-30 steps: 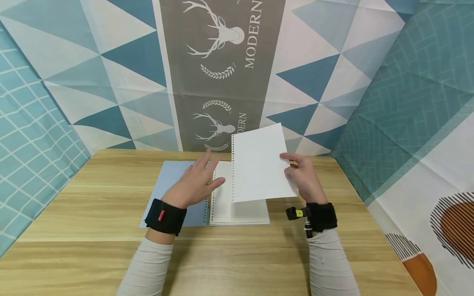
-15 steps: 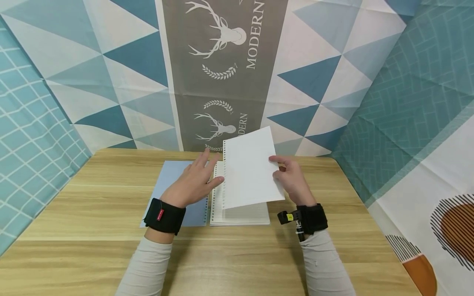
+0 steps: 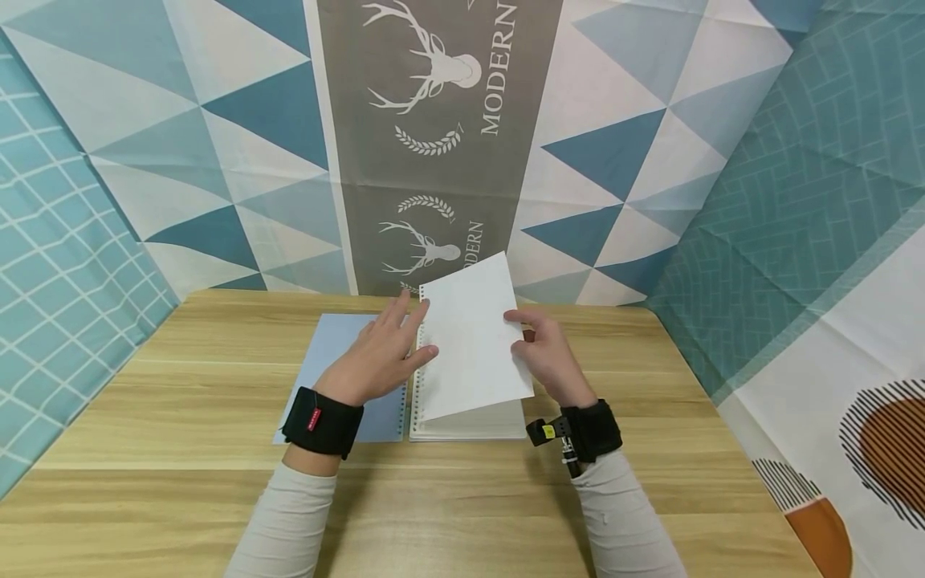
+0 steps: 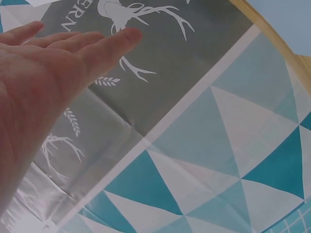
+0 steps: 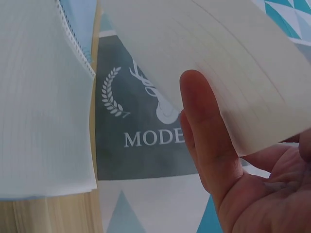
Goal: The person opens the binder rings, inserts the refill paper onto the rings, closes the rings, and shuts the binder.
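Note:
In the head view my right hand [image 3: 549,357] pinches the right edge of a white sheet of hole-punched paper [image 3: 470,345], held tilted above a stack of lined pages [image 3: 477,427]. Close up in the right wrist view, the fingers of the right hand [image 5: 214,141] lie along the curved sheet [image 5: 218,58]. My left hand [image 3: 383,353] hovers with fingers spread over the blue cover [image 3: 376,421], its thumb and index finger right at the sheet's punched left edge. In the left wrist view, the left hand [image 4: 63,63] has straight fingers.
The wooden table [image 3: 448,506] carries the pages and the cover side by side, with a narrow gap between their punched edges. Behind it stands a patterned cloth backdrop [image 3: 433,177]. Tiled-pattern cloths [image 3: 58,225] close off the sides.
My right hand has moved left with the sheet, bringing its punched edge over the left edge of the page stack and lowering its lower left corner. The left hand has stayed nearly still.

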